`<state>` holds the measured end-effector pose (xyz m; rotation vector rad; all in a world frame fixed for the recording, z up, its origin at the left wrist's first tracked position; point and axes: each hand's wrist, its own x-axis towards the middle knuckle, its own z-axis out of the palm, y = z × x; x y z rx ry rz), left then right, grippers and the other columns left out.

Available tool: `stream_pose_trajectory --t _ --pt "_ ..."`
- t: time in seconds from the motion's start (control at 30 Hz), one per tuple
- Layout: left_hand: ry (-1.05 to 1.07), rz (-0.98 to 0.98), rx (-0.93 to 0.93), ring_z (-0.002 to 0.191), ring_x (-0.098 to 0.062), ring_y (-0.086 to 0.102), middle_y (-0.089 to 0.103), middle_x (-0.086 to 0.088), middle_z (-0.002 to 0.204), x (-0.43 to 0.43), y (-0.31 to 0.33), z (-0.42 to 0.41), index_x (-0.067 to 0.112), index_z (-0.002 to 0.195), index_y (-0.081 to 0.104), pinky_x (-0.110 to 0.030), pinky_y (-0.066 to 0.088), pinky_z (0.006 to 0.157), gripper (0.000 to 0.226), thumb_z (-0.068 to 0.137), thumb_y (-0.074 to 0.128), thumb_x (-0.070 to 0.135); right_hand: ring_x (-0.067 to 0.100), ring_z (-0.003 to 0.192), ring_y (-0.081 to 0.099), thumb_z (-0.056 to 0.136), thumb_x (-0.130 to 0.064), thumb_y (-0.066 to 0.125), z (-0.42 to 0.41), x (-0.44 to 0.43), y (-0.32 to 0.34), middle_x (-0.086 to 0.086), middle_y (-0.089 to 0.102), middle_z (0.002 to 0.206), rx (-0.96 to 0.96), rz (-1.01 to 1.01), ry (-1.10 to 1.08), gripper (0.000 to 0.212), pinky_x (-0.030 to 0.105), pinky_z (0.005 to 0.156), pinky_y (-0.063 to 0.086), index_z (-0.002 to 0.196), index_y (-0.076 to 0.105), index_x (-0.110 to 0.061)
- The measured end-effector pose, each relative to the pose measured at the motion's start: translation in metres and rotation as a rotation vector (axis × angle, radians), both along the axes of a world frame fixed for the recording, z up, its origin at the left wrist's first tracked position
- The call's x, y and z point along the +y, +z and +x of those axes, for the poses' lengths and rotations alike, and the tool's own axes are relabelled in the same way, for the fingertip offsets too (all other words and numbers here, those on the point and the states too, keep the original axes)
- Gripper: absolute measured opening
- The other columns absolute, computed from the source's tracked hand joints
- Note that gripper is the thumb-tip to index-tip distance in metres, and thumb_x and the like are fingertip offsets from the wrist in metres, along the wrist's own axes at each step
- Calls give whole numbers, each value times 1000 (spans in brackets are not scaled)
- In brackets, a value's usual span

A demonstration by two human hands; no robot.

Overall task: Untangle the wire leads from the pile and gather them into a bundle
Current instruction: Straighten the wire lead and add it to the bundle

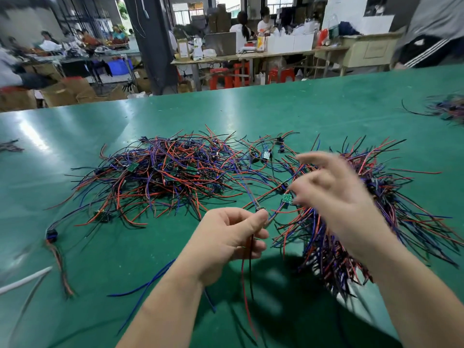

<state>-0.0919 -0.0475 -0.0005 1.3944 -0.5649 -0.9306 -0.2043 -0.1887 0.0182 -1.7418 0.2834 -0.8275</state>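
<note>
My left hand [231,237] pinches one red-and-black wire lead [243,275]. My right hand [334,197], fingers [313,156] spread and empty, hovers over the gathered bundle of leads [391,209]. Left of my fingers, a large tangled pile of red, blue and black wires [160,177] covers the green bench [75,247], so most sorting remains.

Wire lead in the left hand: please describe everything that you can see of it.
The wire lead is thin and flexible, with one red and one black strand in what looks like plastic coating. The left hand pinches it near its top end, between thumb and forefinger, above the green table. Both strands hang loose below the hand, and their lower ends are blurred. A small part sticks out above the fingers, too blurred to identify. Whether it touches the pile cannot be told.
</note>
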Motion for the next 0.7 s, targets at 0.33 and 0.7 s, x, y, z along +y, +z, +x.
stream_pose_trajectory --t 0.33,0.7 --pt "136 23 -170 67 -17 67 72 -7 76 -9 -8 2 11 76 74 -26 56 57 58 75 48 63 0 81 63 72 -10 80 1 3 -6 -8 68 89 144 -421 -237 29 7 75 45 98 73 -21" --pt "-46 747 -1230 145 -9 8 19 10 157 -11 -59 27 30 146 27 -46 -3 116 66 91 29 65 27 115 52 79 -10 70 4 -1 -12 11 54 122 320 -635 -501 34 38 99 36 113 69 -15"
